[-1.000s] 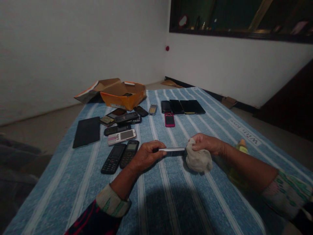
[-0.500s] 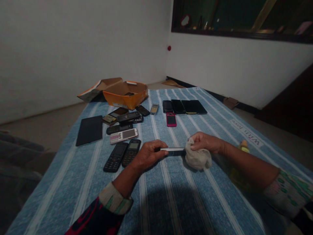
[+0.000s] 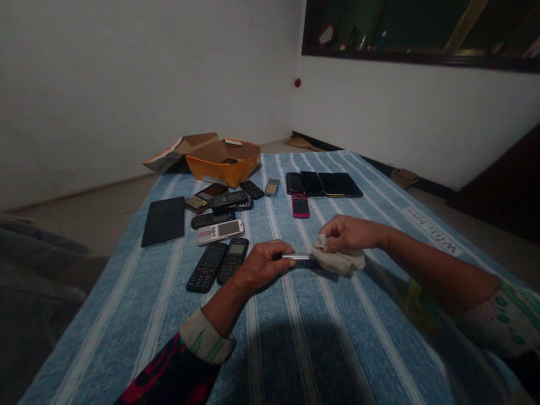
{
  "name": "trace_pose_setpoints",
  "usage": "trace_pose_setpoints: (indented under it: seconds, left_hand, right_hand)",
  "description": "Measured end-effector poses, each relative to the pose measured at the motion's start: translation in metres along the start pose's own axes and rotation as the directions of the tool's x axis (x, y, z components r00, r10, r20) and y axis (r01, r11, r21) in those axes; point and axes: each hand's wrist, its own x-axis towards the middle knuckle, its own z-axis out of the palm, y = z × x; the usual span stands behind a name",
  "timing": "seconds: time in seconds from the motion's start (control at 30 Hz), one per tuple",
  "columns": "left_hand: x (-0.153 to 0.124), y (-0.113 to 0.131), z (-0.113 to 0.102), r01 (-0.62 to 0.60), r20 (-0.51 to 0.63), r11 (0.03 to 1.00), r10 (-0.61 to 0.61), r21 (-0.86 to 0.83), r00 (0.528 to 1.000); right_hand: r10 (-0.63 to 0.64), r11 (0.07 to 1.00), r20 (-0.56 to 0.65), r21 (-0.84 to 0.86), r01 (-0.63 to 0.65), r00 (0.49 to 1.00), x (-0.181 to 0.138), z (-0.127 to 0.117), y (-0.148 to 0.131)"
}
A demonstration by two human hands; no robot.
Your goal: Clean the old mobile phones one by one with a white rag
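My left hand [image 3: 270,260] is closed on one end of a slim phone [image 3: 300,257], which shows its silver edge toward me. A pale crumpled cloth [image 3: 340,261] is pinched in my right hand [image 3: 341,232] and covers the phone's other end. The phone's face is mostly out of sight. Just left of my left hand lie two black keypad phones [image 3: 206,267], side by side on the striped tablecloth. Beyond my hands, a pink phone [image 3: 301,206] lies below a row of dark phones [image 3: 312,184].
An open orange cardboard box [image 3: 228,169] stands at the table's far left end. Several keypad phones [image 3: 230,199] lie heaped before it, with a white-and-pink phone [image 3: 220,231] nearer me. A black tablet [image 3: 163,221] rests near the left edge of the blue striped tablecloth [image 3: 274,349].
My right hand and the cloth have moved slightly left along the phone, covering more of its end. My left hand keeps its hold. The whole view has shifted a little.
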Motion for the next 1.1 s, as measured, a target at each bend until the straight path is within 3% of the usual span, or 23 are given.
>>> trace_pose_setpoints:
  seconds: [0.1,0.23,0.33,0.4,0.6,0.87,1.1]
  left_hand:
    - [-0.001,0.000,0.000,-0.009,-0.006,1.000,0.009,-0.006,1.000]
    - [-0.001,0.001,0.001,-0.013,-0.017,1.000,0.013,0.013,1.000]
    - [-0.001,0.003,0.003,-0.034,-0.030,0.998,0.035,0.049,0.999]
    - [0.000,0.004,0.003,-0.069,-0.048,0.994,0.073,0.082,0.996]
    - [0.003,0.003,-0.001,-0.117,-0.118,0.979,0.137,0.167,0.984]
    - [0.000,0.000,0.005,0.010,-0.170,0.995,0.007,0.100,0.985]
    - [-0.011,0.003,0.005,0.042,-0.217,0.996,-0.024,0.078,0.976]
  right_hand:
    - [-0.036,0.923,-0.015,-0.384,0.028,0.999,0.003,0.000,-0.024]
    - [-0.068,0.639,0.044,-0.765,0.077,0.997,0.011,0.012,-0.054]
    - [-0.036,0.397,0.005,-0.918,0.019,0.999,0.020,0.022,-0.070]
    - [-0.034,0.322,-0.001,-0.947,0.010,0.999,0.026,0.027,-0.076]
    - [-0.031,0.316,0.017,-0.948,0.026,0.999,0.046,0.031,-0.078]
    - [0.029,0.314,0.055,-0.949,0.044,0.998,0.054,0.037,-0.081]
    - [0.011,0.296,0.083,-0.952,0.076,0.997,0.055,0.038,-0.080]
